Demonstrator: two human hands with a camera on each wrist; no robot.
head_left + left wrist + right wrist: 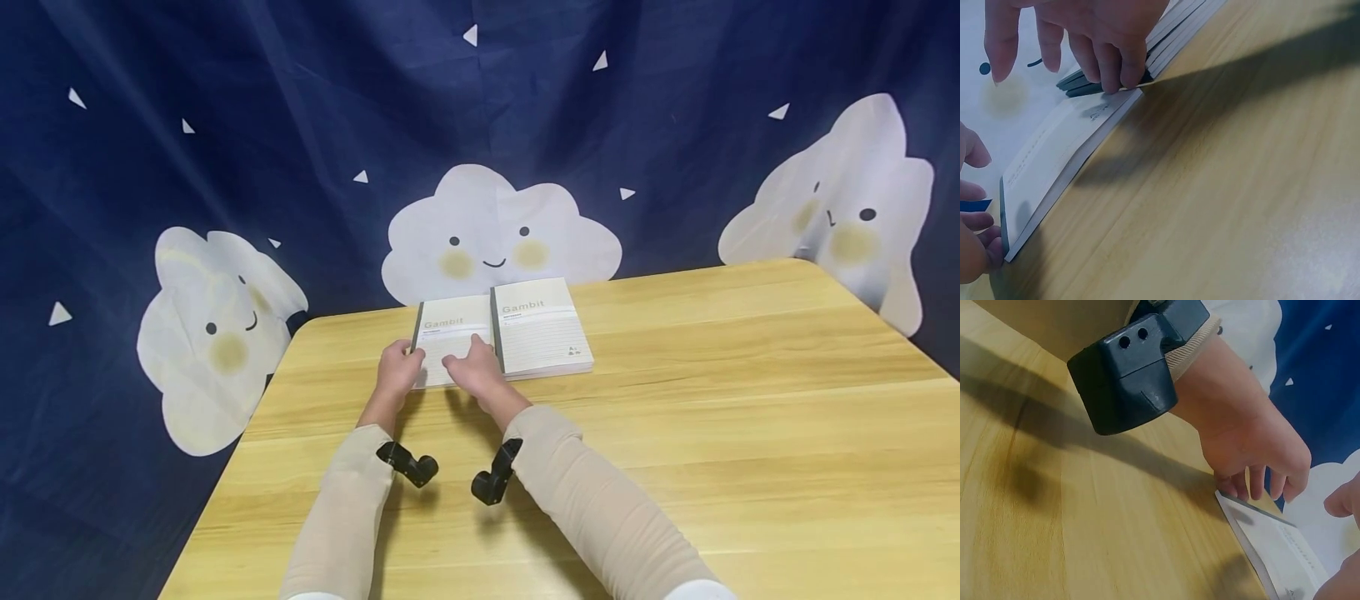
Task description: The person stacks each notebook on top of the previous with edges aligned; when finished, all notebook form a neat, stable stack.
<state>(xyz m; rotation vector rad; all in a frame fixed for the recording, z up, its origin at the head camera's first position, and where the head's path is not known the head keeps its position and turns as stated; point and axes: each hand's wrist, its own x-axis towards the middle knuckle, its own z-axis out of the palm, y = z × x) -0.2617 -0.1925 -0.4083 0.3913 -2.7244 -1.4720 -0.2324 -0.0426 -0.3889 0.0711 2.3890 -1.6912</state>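
Observation:
Toward the back of the table lies a pale notebook (452, 313) marked "Gambit", with a dark spine on its left. My left hand (396, 367) touches that spine side; its fingers (1238, 484) reach down to the edge in the right wrist view. On the opposite side, my right hand (477, 367) has its fingers (1109, 69) lowered at the notebook's edge, right beside the neighbouring stack. Both thumbs stand raised off the cover. The stack of similar notebooks (543, 342), visibly thicker, sits directly to the right, its dark spines showing in the left wrist view.
A wooden table (675, 450) extends in front and to the right. Behind its back edge hangs a dark blue curtain (330, 100) with smiling white clouds. Black wrist cameras (408, 463) jut inward from both beige sleeves (600, 500).

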